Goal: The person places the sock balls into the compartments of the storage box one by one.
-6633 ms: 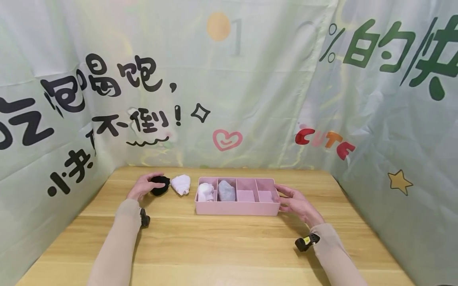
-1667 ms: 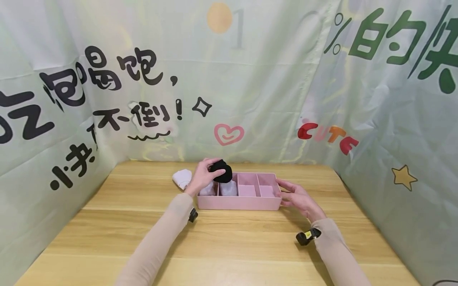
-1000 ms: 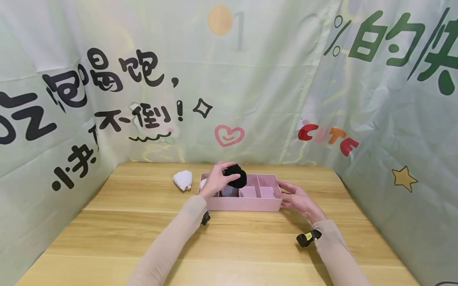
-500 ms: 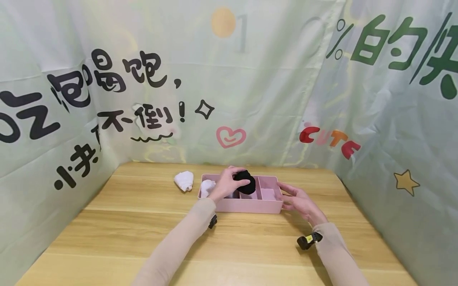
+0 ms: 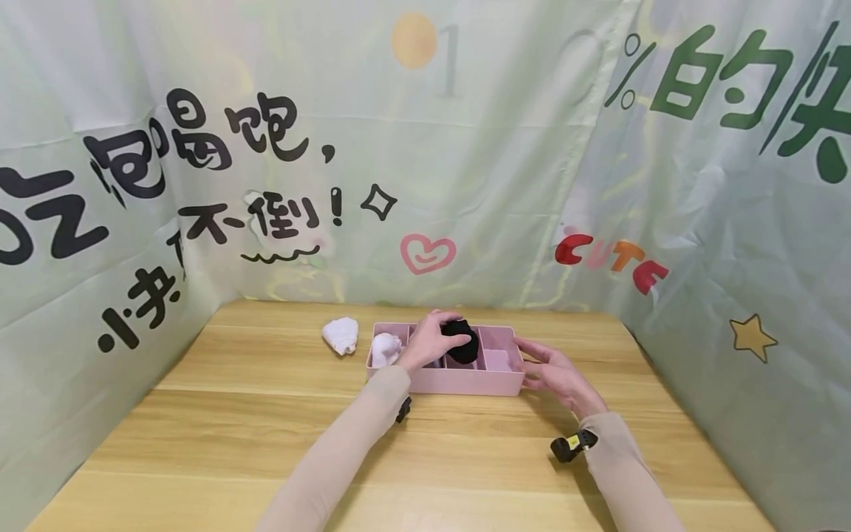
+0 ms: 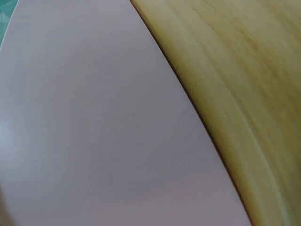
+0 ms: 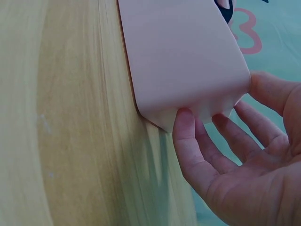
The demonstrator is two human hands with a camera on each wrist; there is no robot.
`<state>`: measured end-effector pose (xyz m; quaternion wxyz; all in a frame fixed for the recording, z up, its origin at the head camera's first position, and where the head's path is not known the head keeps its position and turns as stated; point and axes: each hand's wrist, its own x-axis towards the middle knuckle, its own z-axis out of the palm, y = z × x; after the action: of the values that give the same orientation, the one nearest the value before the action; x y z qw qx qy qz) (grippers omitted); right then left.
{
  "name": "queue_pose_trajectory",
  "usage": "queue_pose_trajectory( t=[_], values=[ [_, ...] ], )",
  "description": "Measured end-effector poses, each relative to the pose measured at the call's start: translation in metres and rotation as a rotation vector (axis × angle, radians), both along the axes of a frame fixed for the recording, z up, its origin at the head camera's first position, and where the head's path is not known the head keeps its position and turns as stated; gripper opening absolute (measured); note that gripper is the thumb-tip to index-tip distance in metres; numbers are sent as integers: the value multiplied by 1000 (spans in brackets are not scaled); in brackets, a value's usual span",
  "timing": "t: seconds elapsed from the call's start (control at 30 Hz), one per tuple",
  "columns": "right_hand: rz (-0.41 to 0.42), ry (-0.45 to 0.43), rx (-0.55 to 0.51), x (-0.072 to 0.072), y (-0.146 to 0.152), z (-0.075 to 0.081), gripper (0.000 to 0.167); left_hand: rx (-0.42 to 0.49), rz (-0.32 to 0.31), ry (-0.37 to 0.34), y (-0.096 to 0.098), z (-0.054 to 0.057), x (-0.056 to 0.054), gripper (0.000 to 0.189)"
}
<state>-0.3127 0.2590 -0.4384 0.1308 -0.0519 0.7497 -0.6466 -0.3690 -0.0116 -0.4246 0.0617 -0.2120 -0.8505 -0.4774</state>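
My left hand pinches a rolled black sock between thumb and fingers, down in the third compartment of the pink divided box. A rolled white sock sits in the leftmost compartment. The grey sock in the second one is mostly hidden behind my left hand. With spread fingertips my right hand touches the box's right end; the right wrist view shows those fingertips against the end wall. The left wrist view takes in only the box wall and the table, not the hand.
Another rolled white sock lies on the wooden table, left of the box. The box's rightmost compartment holds nothing. Printed fabric curtains enclose the table at the back and both sides.
My left hand has carried the black sock from the table's left side, over the box, rightward and down into the third compartment. My right hand has stayed at the box's right end.
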Motion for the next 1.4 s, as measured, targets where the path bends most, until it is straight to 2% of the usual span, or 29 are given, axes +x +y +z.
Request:
queue_pose_trajectory(
  t=[0.1, 0.3, 0.53, 0.8, 1.03, 1.23, 1.4],
  values=[
    [-2, -1, -3, 0, 0, 0, 64, -7, -6, -12, 0, -2, -1, 53],
    [-1, 6, -15, 0, 0, -1, 64, 56, -40, -51, 1, -2, -1, 51],
    [48, 30, -12, -2, 1, -4, 69, 137, -23, 14, -4, -1, 0, 32],
    [47, 37, -11, -3, 2, -5, 69, 239, -16, 13, -17, 0, -1, 27],
    [15, 18, -9, -1, 1, -3, 65, 271, -11, 29, -34, 1, 4, 25],
    [15, 13, -12, -1, 1, -4, 65, 340, -2, 17, -56, -3, 3, 23],
    [14, 8, -22, 0, 1, -3, 66, 404, 42, -4, -74, -1, 7, 21]
  ],
)
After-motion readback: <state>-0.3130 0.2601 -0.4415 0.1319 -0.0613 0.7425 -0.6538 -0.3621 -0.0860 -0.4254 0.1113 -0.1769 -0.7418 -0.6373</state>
